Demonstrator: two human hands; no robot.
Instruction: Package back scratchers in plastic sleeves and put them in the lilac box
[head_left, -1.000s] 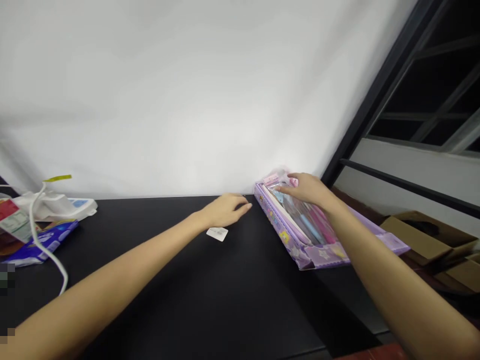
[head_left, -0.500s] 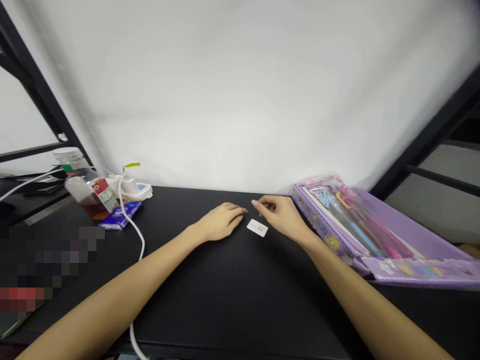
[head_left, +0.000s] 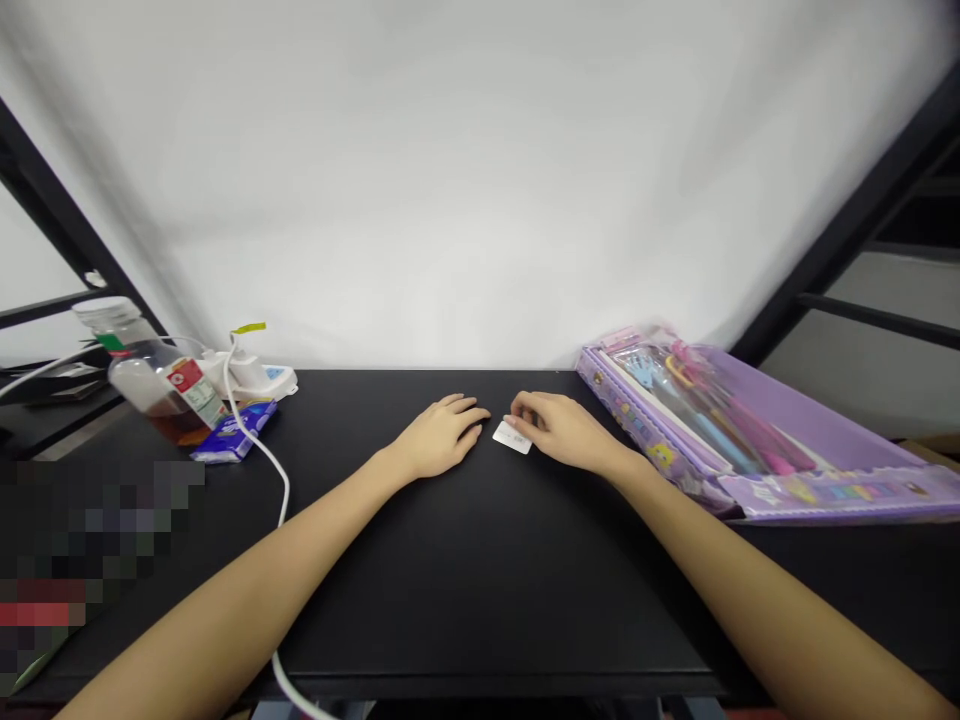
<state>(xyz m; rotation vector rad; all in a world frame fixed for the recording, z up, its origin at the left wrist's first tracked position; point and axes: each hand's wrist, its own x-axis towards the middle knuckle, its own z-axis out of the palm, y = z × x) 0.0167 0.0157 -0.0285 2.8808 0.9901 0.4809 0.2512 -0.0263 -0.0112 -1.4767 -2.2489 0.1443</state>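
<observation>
White wall (head_left: 450, 180) fills the upper view behind a black tabletop (head_left: 480, 610), seen from above, with both bare forearms reaching in from the bottom corners. Near the far edge of the table lies a small white card (head_left: 521, 444), and the two hands nearly meet at it. The right hand (head_left: 559, 428) has come onto the card since the earlier view, when its fingers sat just beyond it without touching. Now its fingertips (head_left: 519, 412) curl low over the card's left end, though it is impossible to tell whether they pinch it or only rest there. The left hand (head_left: 442, 437) lies palm down just left of the card, fingers loosely curved, holding nothing. Past the right hand lies a purple boxed stationery set (head_left: 780, 430) with a clear window. Farther left are a plastic bottle of brown liquid (head_left: 161, 400), a blue packet (head_left: 234, 440) and a white cable (head_left: 281, 490).
</observation>
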